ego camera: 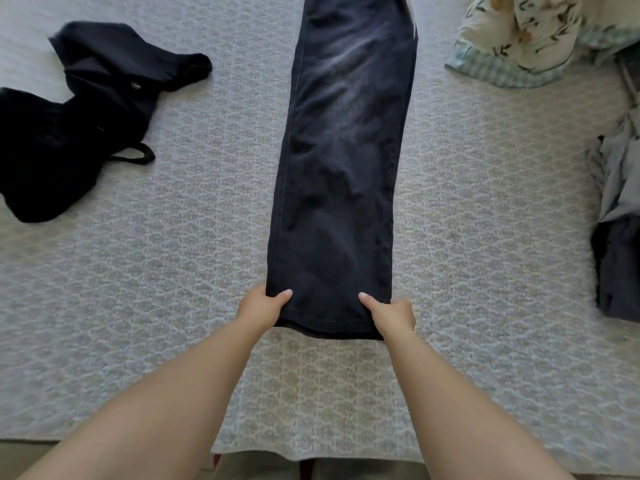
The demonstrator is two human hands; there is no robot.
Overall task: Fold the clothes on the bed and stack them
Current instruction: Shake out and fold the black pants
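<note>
Dark jeans [343, 161] lie lengthwise down the middle of the bed [173, 271], legs laid one on the other, hem end nearest me. My left hand [265, 306] pinches the hem's left corner, thumb on top. At the right corner my right hand [389, 313] grips the hem the same way, thumb on the cloth. The waist end runs out of view at the top.
A crumpled black garment with a strap [76, 123] lies at the left. A floral and checked cloth [519, 36] sits at the top right. Grey and dark clothes [620, 220] are piled at the right edge. The bed's near edge [311, 455] is close to me.
</note>
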